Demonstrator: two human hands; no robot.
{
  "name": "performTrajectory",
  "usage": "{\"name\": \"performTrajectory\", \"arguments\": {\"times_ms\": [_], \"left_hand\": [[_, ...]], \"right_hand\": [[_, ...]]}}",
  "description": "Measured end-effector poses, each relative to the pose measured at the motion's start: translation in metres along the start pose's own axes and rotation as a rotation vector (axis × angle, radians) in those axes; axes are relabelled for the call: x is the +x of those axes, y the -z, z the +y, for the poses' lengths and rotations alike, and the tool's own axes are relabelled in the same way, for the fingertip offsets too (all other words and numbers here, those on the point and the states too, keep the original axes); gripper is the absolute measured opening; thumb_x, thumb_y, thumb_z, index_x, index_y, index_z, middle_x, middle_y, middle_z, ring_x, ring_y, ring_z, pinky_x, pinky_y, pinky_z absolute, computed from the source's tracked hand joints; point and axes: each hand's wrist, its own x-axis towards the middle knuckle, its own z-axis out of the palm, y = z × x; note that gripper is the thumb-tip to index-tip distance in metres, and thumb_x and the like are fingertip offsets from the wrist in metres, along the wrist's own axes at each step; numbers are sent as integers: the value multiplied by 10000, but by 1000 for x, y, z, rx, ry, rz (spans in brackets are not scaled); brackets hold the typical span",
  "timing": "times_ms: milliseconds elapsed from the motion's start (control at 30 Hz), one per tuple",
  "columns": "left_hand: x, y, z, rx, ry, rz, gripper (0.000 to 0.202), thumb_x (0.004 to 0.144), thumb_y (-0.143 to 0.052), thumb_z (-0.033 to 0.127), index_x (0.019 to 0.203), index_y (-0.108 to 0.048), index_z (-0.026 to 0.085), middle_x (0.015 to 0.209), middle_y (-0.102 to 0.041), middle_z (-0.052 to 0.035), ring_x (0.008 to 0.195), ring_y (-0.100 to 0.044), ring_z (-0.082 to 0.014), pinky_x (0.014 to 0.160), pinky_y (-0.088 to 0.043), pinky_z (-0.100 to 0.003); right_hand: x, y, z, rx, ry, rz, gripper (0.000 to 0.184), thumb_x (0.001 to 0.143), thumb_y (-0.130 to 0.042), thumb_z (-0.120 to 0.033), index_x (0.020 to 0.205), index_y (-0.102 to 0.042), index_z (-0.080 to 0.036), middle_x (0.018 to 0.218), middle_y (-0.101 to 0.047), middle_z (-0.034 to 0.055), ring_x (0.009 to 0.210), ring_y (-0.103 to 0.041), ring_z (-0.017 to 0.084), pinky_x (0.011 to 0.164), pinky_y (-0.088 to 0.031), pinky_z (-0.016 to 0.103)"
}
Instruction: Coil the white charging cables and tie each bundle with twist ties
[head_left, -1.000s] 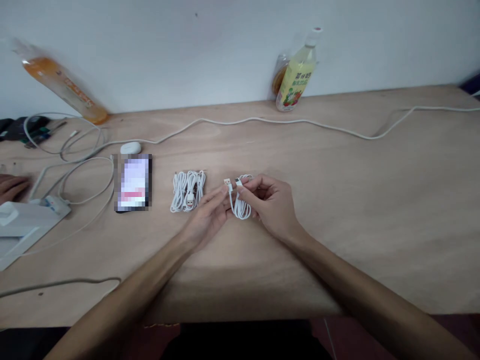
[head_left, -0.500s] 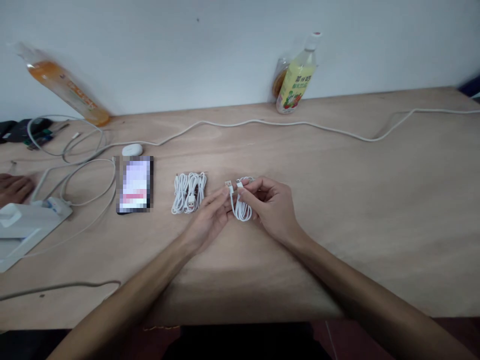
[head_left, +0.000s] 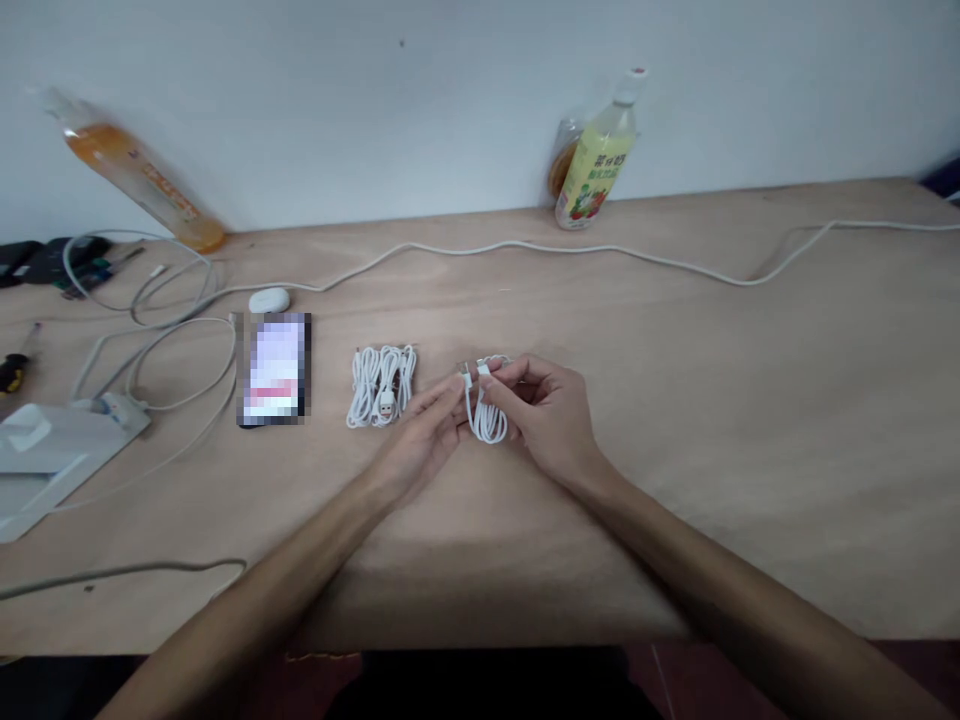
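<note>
Between my two hands is a white USB cable, coiled into a bundle just above the tabletop. My left hand pinches the plug at one end between thumb and fingers, its metal tip pointing away from me. The other plug and the top of the coil are in the closed fingers of my right hand. Some of the coil is hidden behind those fingers. Left of my left hand lie several coiled white cables side by side, one with its USB plug facing up.
A phone with a blurred screen and a white earbud case lie to the left. Farther left are a white power strip, loose cords and a screwdriver. A yellow-labelled bottle and an orange drink bottle lean against the wall.
The plug in my left hand has turned slightly. Another person's hand at the left edge has gone out of view, and the screwdriver shows there. The whole view has shifted a little.
</note>
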Motion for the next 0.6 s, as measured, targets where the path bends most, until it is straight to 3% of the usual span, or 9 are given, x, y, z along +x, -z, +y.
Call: {"name": "performTrajectory", "arguments": {"times_ms": [267, 600], "left_hand": [[1, 0, -2, 28, -9, 8, 387, 988, -839, 466, 1216, -875, 154, 1154, -841, -163, 1182, -757, -329, 1037, -598, -449], [1, 0, -3, 112, -45, -50, 415, 1004, -809, 517, 1247, -873, 187, 1215, -840, -163, 1227, -750, -340, 1060, -583, -454]], "right_hand": [[0, 1, 0, -15, 15, -9, 314, 798, -895, -485, 729, -724, -230, 684, -729, -1, 534, -584, 121, 466, -480, 249], [0, 1, -1, -5, -8, 11, 283, 769, -912, -458, 732, -760, -222, 672, -739, -1, 545, -616, 124, 500, -514, 253]]}}
